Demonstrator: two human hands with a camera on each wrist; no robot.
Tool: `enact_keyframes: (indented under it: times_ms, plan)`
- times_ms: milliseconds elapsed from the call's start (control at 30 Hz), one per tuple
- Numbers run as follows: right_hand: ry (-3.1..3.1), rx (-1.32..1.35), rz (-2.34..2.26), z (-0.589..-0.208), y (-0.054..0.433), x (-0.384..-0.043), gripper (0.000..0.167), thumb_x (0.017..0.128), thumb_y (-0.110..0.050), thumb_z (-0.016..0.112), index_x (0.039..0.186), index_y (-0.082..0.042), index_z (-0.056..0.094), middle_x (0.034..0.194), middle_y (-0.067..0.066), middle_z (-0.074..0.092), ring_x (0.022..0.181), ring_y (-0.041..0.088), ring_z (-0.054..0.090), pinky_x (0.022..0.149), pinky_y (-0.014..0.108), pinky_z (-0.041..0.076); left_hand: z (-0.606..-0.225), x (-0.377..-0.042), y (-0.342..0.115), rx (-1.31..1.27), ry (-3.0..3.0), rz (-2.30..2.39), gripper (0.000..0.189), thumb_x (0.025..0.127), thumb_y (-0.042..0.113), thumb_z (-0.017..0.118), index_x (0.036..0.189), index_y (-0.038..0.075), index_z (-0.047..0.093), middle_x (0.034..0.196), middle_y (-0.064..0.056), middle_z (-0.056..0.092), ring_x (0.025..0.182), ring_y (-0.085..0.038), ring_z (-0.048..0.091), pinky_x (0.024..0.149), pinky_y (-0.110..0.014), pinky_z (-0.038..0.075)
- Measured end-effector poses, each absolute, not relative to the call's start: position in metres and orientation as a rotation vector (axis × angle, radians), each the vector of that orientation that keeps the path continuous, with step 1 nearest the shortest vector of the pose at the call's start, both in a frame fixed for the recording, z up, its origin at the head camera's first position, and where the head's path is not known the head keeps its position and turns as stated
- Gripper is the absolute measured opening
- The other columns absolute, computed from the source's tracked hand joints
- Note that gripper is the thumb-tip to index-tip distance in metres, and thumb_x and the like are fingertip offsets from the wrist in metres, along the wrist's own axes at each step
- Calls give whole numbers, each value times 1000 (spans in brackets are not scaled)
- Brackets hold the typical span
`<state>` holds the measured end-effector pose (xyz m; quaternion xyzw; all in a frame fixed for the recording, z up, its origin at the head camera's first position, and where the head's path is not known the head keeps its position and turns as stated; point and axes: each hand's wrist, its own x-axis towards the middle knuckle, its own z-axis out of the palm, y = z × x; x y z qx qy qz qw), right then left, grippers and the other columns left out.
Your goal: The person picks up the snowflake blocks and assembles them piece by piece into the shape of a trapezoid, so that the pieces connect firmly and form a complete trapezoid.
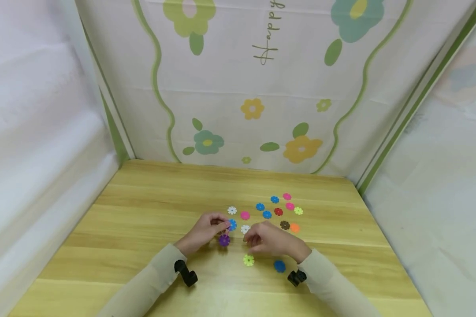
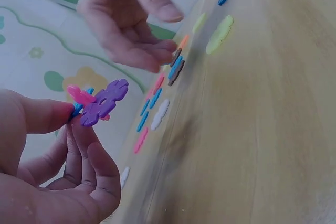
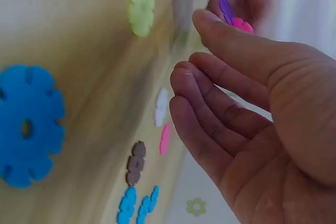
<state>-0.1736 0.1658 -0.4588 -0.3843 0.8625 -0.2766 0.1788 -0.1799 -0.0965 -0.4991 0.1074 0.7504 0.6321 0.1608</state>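
My left hand (image 1: 202,232) pinches a small joined piece between thumb and fingers. In the left wrist view it is made of notched plastic discs: a purple disc (image 2: 106,103), a pink disc (image 2: 80,95) and a blue disc (image 2: 76,110), slotted together at angles. The fingertips cover part of the blue one. To its right, my right hand (image 1: 271,239) hovers over the table with loosely bent fingers; in the right wrist view nothing lies between thumb and fingers (image 3: 210,108). A yellow-green disc (image 1: 248,260) lies just below it, and a white disc (image 1: 244,229) beside its fingertips.
Several loose discs lie on the wooden table (image 1: 162,189) beyond the right hand, among them a red disc (image 1: 278,211), a brown disc (image 1: 285,225) and an orange disc (image 1: 295,227). A blue disc (image 1: 279,266) sits near the right wrist. Fabric walls (image 1: 222,79) enclose the table.
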Motion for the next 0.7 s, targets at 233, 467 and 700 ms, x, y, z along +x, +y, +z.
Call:
enact_keyframes:
  times_ms: [233,467,700]
  plan:
    - [2428,-1147,-679,-471,167,-159,26,87,-15,89,110,-8,80,101,-1,74,87,3,64,80,19,57,-499,-178,-94,287,2124,1821,19,105,21,67,112,3,71,103,-7,72,93,-16,65,82,-26,57]
    - [2437,-1132,-660,-475,164,-160,19,84,-13,90,100,-12,79,95,-4,70,82,2,60,76,18,55,-499,-180,-95,299,2110,1834,20,105,19,67,112,0,70,102,-7,72,91,-15,65,81,-25,57]
    - [2329,-1025,-855,-473,166,-165,13,92,-7,82,95,-15,73,92,-7,74,80,-2,65,76,18,59,-498,-181,-95,286,2084,1841,20,106,19,66,113,0,70,103,-8,72,92,-15,66,84,-26,58]
